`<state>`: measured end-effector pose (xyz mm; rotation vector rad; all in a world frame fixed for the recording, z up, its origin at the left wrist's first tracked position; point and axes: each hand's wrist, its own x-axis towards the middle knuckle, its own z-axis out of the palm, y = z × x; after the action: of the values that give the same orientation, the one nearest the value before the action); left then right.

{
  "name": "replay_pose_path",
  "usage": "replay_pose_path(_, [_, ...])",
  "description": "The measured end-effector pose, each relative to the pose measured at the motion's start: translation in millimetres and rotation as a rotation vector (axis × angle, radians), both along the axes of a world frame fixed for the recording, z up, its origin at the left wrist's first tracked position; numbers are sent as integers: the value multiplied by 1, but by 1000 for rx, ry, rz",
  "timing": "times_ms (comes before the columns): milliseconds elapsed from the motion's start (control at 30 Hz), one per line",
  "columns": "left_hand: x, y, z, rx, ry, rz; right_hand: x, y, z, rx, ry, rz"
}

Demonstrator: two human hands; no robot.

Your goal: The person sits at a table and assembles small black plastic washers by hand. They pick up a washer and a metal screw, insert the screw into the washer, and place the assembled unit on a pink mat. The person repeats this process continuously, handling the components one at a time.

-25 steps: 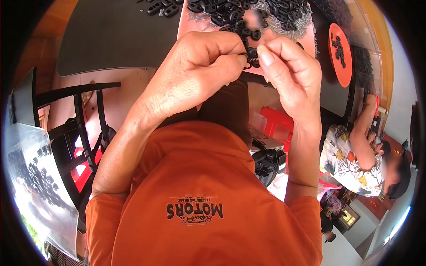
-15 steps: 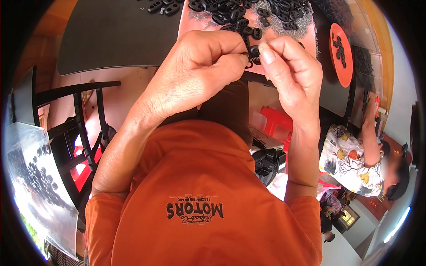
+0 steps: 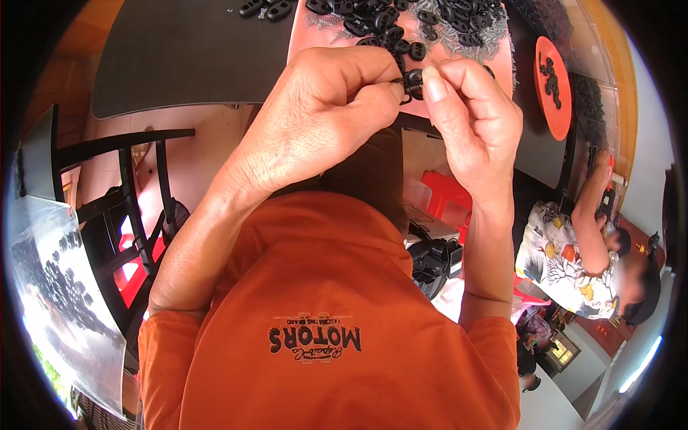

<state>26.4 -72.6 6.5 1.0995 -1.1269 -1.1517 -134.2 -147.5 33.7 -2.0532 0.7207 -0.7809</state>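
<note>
My left hand (image 3: pixel 330 118) is closed, thumb against the curled forefinger, pinching a black plastic cord lock part (image 3: pixel 407 97) mostly hidden by the fingertips. Opposite it, my right hand (image 3: pixel 473 118) grips another black cord lock part (image 3: pixel 413 75) between thumb and forefinger. A small metal coil spring (image 3: pixel 413 88) shows in the narrow gap between the two hands, by both parts. Which part the spring sits in, I cannot tell. Just beyond the fingers, loose black cord lock parts (image 3: pixel 393 34) lie heaped on a pink board (image 3: pixel 297 36).
Loose metal springs (image 3: pixel 487 50) are piled among black parts at the board's right. An orange-red plate (image 3: pixel 562 118) holding small black parts stands farther right. A dark tabletop (image 3: pixel 172 57) stretches left, with a black chair (image 3: pixel 129 143) below. Another person in a patterned shirt (image 3: pixel 559 251) sits at right.
Both hands stay nearly in place; the right has shifted slightly right and the gap between the fingertips shows a little more. The other person's arm at right has moved.
</note>
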Motion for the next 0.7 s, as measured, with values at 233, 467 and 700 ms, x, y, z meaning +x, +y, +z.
replay_pose_path(233, [2,-3,1,21,-42,-14,1,-6,-8,-225,-19,0])
replay_pose_path(467, [1,-2,2,4,-15,30,3,-6,-12,-363,-33,36])
replay_pose_path(700, [0,1,0,-36,-16,51,3,2,-8,-130,-41,-5])
